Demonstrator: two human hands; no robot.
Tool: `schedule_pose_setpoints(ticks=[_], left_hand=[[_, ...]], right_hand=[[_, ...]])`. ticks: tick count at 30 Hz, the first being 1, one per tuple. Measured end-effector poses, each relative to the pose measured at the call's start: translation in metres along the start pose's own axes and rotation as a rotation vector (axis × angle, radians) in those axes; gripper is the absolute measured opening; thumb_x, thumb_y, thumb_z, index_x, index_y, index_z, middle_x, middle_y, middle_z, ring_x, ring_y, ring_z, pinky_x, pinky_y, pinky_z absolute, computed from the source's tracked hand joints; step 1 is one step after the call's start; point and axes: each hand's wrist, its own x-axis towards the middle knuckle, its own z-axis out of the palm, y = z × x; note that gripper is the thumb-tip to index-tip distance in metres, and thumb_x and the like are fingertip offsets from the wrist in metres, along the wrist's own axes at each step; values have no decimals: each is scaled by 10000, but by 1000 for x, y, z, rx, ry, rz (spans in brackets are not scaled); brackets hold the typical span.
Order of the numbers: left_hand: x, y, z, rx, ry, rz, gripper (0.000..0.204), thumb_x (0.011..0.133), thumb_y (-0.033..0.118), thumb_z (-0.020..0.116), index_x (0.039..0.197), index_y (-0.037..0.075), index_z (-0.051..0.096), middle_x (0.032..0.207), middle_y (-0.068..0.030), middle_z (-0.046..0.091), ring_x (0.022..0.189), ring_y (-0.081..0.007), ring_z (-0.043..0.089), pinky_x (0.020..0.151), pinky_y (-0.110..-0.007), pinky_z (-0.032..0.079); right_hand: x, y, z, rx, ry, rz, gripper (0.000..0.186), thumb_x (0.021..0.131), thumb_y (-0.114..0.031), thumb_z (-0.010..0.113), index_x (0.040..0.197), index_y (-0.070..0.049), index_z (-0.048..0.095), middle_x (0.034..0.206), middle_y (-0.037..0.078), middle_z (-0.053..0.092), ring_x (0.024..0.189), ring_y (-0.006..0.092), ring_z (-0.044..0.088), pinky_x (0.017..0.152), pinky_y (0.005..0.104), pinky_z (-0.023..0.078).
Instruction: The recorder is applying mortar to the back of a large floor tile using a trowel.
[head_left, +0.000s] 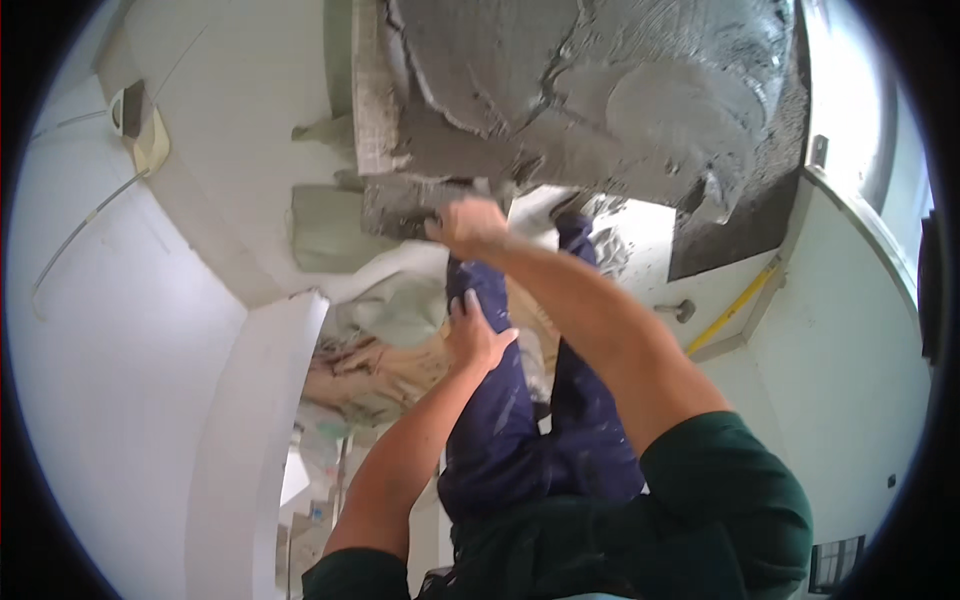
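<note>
The wide bed of wet grey mortar fills the upper middle of the frame, and the flat trowel shows at its lower left corner. The person's right hand is closed in a fist, seemingly round the trowel's handle, though the fingers hide most of the grip. The left hand holds no tool; it rests on the dark blue trouser leg near the centre, fingers spread and thumb out, apparently as a brace for the lean forward. Whether the blade touches the mortar or sits just off its edge cannot be told from this angle. The work looks like spreading and levelling, and the surface is uneven: a raised lip runs down its left part, a dark seam crosses the upper middle, and the lower border is ragged. To do it well, the blade is best kept nearly flat with its leading edge slightly lifted, drawn in long overlapping strokes that carry the lip's surplus into the seam. Even pressure matters, since a tilted corner would score fresh lines. Along the pale strip at the left, lighter passes should keep mortar from slumping over, and scraping the blade clean between strokes would prevent drag marks.
</note>
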Motion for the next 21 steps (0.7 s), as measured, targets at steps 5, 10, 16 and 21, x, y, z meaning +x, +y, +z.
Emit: schedule_pose_setpoints(ticks=[5,10,16,21], left_hand=[[-3,-10,-29,64,16,27,1081,688,462,849,1511,63,272,1506,-219,373,1328,-381,471,1021,-488,475],[3,-3,-39,89,-25,80,1099,706,467,848,1533,70,243,1516,-236,349,1338,-443,439,1024,-478,487],[7,-7,-46,52,-29,79,1069,706,450,845,1515,60,264,1507,-257,351,1328,-412,456,1039,-478,469],[6,-27,-48,-1,-51,39,1068,724,452,837,1536,89,246,1533,-225,325,1336,-444,441,1015,-471,502]], right_hand=[[-42,75,-16,501,625,286,409,919,-408,624,927,-6,699,823,220,708,758,336,706,696,455,535],[-13,95,-73,1440,681,376,338,1000,-377,533,759,-145,489,579,-18,437,430,118,435,386,288,354],[72,-34,-47,1172,392,233,409,988,-417,521,816,-53,594,605,76,567,487,244,568,464,382,461],[64,-71,-6,418,466,284,495,922,-472,499,975,-23,699,951,315,662,976,490,632,885,537,497]])
